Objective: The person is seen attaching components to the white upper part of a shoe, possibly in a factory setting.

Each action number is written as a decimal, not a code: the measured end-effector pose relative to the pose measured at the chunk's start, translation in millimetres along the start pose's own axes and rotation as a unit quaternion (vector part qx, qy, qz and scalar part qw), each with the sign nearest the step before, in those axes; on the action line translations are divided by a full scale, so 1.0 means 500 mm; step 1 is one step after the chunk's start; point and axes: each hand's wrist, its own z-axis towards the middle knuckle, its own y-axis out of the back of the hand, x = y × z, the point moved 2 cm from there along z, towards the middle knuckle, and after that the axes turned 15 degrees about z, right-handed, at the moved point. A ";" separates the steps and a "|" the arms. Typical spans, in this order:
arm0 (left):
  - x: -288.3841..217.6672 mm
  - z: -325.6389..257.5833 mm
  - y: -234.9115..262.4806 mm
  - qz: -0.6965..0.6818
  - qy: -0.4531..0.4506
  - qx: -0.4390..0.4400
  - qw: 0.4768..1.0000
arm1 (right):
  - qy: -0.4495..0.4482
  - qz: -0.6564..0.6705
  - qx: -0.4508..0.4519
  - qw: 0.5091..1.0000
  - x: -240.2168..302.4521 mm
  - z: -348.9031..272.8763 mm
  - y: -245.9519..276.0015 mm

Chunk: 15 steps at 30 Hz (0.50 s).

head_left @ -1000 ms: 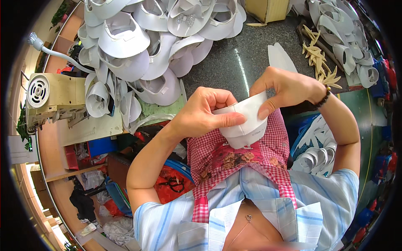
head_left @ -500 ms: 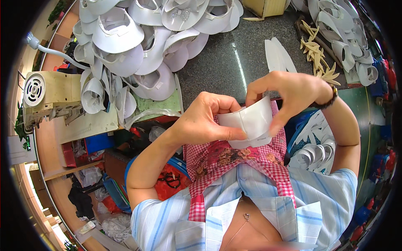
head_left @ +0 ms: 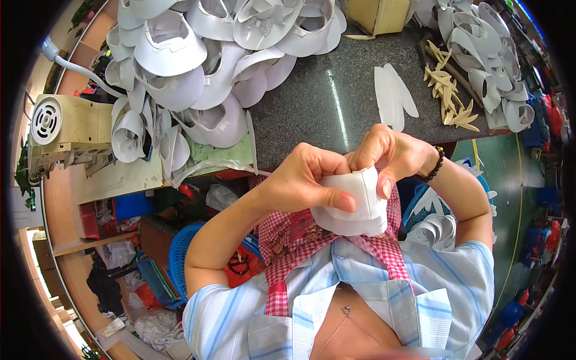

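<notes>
In front of my apron both hands hold a white shoe upper, a curved piece with an upright seam and printing near its lower edge. My left hand is closed on its left side, the thumb pressed along the outer face and the fingers bent over the top rim. At the seam side, my right hand has its fingertips over the top rim and its thumb beside the outer face. The fingers' ends inside the upper are hidden. Beyond my right hand, two long white pieces lie on the dark tabletop.
White shoe uppers are piled at the far left, with more uppers at the far right. Cream leaf-shaped pieces lie nearby. A beige machine stands left. A blue basket with white pieces sits by my right arm.
The upper has turned so its seam now faces to the right, and it has come slightly lower. My right hand has moved down and left, closer to my left hand.
</notes>
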 end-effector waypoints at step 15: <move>0.034 0.069 0.098 0.583 -0.175 -0.195 0.769 | 0.186 -0.593 -0.409 0.668 0.141 -0.169 0.096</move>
